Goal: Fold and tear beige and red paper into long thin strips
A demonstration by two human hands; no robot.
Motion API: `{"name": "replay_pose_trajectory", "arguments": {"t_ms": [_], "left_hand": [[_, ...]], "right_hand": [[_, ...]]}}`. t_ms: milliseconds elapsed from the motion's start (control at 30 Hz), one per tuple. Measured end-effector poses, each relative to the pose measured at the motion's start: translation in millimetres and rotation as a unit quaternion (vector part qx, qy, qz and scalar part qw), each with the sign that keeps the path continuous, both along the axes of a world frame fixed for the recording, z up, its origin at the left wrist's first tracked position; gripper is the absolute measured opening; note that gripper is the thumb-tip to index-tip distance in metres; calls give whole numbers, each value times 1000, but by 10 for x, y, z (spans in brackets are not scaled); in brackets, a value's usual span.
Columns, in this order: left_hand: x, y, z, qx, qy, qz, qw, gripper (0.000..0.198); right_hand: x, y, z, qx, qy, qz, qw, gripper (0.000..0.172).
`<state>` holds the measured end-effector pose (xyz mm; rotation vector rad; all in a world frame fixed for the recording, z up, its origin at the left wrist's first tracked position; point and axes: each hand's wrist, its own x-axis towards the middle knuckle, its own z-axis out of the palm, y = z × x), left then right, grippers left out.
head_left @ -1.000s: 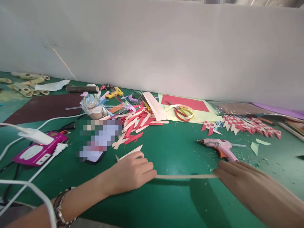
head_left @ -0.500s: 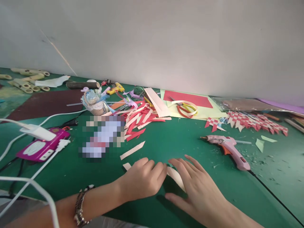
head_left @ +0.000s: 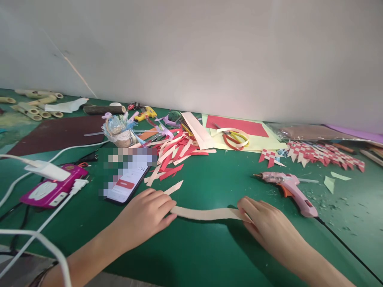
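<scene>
A long cream paper strip [head_left: 206, 214] stretches between my two hands over the green table, sagging slightly. My left hand [head_left: 152, 211] pinches its left end, and my right hand [head_left: 263, 219] pinches the right end. Just beyond my left hand lies another cream strip [head_left: 174, 187], partly covered by the fingers. A smartphone [head_left: 127, 185], partly blurred out, rests flat beside my left hand. Farther back is a loose pile of red and cream strips [head_left: 172, 155]. To the right of my right hand lies a pink glue gun [head_left: 295, 189] with its nozzle pointing left.
A magenta power strip [head_left: 56, 185] with white cables stands at left. Scissors [head_left: 236, 137] lie on coloured paper sheets at the back. Woven red-and-white paper pieces [head_left: 323, 153] are at right. Bamboo tubes [head_left: 32, 105] and a yellow glue gun [head_left: 146, 113] sit near the wall.
My hands have moved apart, the left one leftward and the right one slightly right. The cream strip now hangs stretched between them. My right fingers have closed on its end.
</scene>
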<state>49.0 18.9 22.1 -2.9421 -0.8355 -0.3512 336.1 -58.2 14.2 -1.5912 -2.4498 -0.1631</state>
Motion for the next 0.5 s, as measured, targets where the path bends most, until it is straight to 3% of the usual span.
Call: {"name": "replay_pose_trajectory", "arguments": {"t_ms": [200,367,500], "left_hand": [[-99,-16,-103,-14,66,59,996,42],[0,17,-86,-19,49,111,992,51],[289,-90,37,-52,-1,-19,998,50]], "right_hand": [[80,7,-47,-4,-24,7,1000,21],[78,-10,-40,-60,0,12,998,22],[39,-20,-33,-72,50,27,996,21]]}}
